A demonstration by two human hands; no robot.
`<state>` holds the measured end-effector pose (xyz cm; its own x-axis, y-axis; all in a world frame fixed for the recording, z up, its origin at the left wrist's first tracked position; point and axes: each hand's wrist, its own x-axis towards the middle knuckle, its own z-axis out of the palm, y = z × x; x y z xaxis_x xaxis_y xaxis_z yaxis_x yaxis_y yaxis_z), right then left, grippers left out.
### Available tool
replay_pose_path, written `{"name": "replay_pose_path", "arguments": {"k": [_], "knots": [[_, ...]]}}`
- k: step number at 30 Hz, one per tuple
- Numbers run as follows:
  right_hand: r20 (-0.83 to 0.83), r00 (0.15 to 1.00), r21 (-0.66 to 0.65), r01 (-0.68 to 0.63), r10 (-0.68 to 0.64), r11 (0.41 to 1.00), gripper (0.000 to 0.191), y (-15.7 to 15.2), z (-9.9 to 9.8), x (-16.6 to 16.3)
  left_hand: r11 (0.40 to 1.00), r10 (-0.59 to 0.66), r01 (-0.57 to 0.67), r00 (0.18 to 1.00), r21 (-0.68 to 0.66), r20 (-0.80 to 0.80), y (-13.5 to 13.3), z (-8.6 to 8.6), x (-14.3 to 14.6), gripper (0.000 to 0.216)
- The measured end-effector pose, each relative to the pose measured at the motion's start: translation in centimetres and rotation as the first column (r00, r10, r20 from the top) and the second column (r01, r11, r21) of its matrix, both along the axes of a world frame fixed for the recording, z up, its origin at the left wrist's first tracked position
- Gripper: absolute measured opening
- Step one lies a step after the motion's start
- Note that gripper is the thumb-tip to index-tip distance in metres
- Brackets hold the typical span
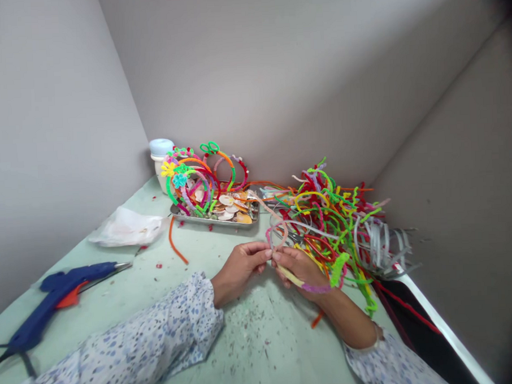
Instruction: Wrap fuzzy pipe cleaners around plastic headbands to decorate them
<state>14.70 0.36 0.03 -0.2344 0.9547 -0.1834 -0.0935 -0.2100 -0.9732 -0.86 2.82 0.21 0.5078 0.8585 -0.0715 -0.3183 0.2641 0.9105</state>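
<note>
My left hand and my right hand meet above the middle of the table, fingertips pinched close together. My right hand grips a headband wrapped in fuzzy pipe cleaner, pale yellow, purple and bright green along its length. At my left thumb and forefinger, a pale pink pipe cleaner is pinched; it rises in a loose loop over the hands. Exactly where it joins the band is hidden by my fingers. Just behind my right hand lie red-handled scissors, partly covered.
A metal tray holds shells, with finished colourful headbands over it. Beside it stands a blue-lidded white jar. A tangled pipe-cleaner pile and grey bare bands fill the right. A blue glue gun and plastic bag lie left.
</note>
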Motion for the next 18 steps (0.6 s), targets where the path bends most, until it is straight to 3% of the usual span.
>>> {"name": "replay_pose_path", "arguments": {"k": [9, 18], "knots": [[0.018, 0.996, 0.02, -0.084, 0.083, 0.996, 0.032, -0.4, 0.9, 0.2, 0.996, -0.078, 0.077, 0.996, 0.038, 0.031, 0.0, 0.0, -0.2, 0.024], [-0.061, 0.991, 0.002, -0.117, 0.117, 0.993, 0.03, 0.0, -0.3, 0.4, 0.988, -0.14, 0.146, 0.984, -0.048, 0.114, -0.1, 0.1, -0.2, 0.024]]}}
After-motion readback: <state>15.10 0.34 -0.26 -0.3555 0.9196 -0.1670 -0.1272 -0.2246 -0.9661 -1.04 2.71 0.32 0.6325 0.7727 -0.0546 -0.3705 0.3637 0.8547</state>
